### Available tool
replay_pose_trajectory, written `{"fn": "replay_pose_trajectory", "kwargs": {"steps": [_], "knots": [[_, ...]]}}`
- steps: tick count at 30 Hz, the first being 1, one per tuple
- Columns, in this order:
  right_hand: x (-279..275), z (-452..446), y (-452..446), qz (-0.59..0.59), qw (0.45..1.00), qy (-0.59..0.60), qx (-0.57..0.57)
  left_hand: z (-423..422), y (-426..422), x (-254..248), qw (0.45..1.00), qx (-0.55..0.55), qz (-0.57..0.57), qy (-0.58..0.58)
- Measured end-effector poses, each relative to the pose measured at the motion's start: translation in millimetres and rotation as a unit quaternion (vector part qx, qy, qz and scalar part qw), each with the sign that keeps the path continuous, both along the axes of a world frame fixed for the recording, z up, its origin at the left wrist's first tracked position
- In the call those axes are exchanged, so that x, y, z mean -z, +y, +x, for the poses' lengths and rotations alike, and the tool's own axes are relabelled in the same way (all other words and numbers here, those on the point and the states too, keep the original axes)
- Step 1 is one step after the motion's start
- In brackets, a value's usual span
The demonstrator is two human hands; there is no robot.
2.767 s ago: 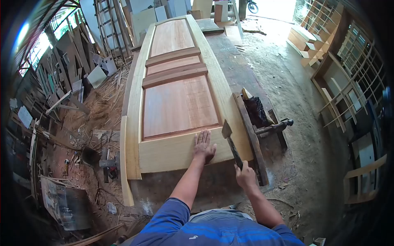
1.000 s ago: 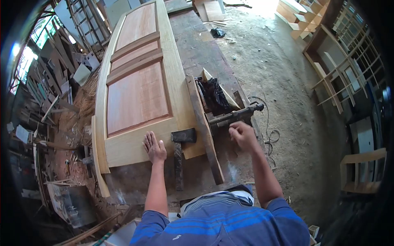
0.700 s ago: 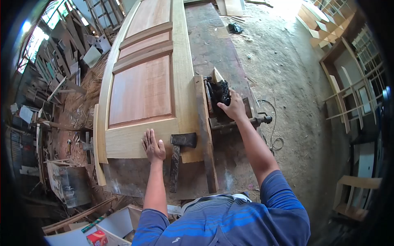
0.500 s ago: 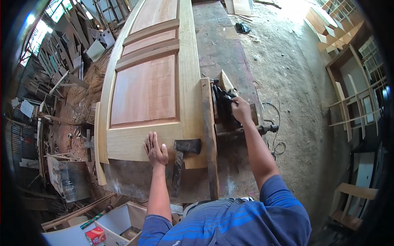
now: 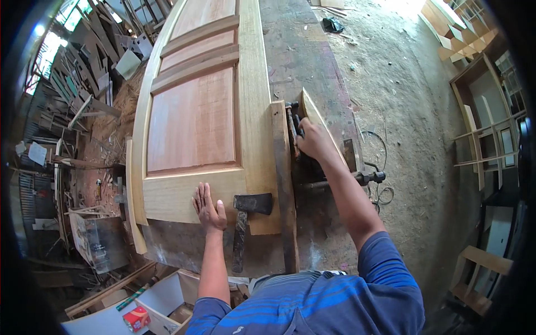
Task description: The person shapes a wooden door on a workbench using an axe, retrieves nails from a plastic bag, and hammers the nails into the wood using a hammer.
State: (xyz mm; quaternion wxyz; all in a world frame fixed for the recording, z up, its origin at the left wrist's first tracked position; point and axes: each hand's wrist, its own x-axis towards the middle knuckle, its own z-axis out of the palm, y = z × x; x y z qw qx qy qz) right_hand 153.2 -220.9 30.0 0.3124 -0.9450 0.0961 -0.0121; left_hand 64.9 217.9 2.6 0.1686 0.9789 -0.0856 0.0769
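Observation:
My left hand (image 5: 209, 212) lies flat, fingers stretched, on the bottom rail of a panelled wooden door (image 5: 190, 123). Just right of it, a dark hatchet (image 5: 252, 204) rests with its head on the door and its handle toward me. My right hand (image 5: 315, 139) reaches past the upright-edged board (image 5: 283, 178) beside the door. Its fingers are curled around something dark, mostly hidden under the hand. Close to those fingers lies a slim metal tool with a hammer-like end (image 5: 291, 111). A pointed wood offcut (image 5: 321, 125) sits under my right wrist.
The door lies on a worn workbench (image 5: 304, 56), with a vise (image 5: 365, 177) at its right side. A cable (image 5: 385, 195) curls on the dirt floor. Wood scraps (image 5: 92, 84) lean at left; wooden frames (image 5: 491, 123) stand at right. A white-sided box (image 5: 162, 296) is at lower left.
My right hand has moved left and slightly up, closer to the board; the black tool it was at is now largely out of sight. My left hand stays flat on the door.

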Motion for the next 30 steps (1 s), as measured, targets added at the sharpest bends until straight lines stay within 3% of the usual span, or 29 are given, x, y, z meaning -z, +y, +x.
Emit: {"fn": "replay_pose_trajectory", "kwargs": {"steps": [1,4,8,10,12,14,15,18,21,25,28,30], "knots": [[2,9,6,-0.069,0.993,0.095,-0.018,1,0,0,1.0,-0.002,-0.001,-0.002],[9,17,20,-0.105,0.978,0.177,0.014,0,2,2,1.0,-0.004,-0.002,-0.003],[44,28,26,-0.124,0.979,0.16,0.027,0,2,-3,1.0,-0.003,-0.011,0.0],[45,30,16,-0.079,0.987,0.1,0.095,1,3,-5,1.0,-0.005,-0.013,-0.005],[36,43,-10,-0.08,0.978,0.176,0.073,0,4,-5,1.0,-0.009,-0.013,-0.005],[67,57,-37,-0.065,0.978,0.198,0.022,-3,6,-2,1.0,-0.012,-0.015,-0.008],[33,50,-37,0.091,0.967,0.237,0.032,-2,6,-1,1.0,-0.012,-0.015,-0.01],[20,16,-36,0.123,0.983,0.126,0.042,0,7,-1,1.0,-0.012,-0.014,-0.012],[40,-27,-25,0.062,0.994,-0.061,0.064,-1,8,-2,1.0,-0.019,-0.016,-0.009],[42,-45,-5,0.047,0.968,-0.184,0.163,-7,7,-1,1.0,-0.008,-0.013,-0.01],[17,-38,12,0.031,0.946,-0.303,0.109,-1,8,0,1.0,-0.008,-0.011,-0.02],[-29,-38,31,0.208,0.961,-0.176,0.038,-1,7,0,1.0,-0.005,-0.011,-0.022]]}}
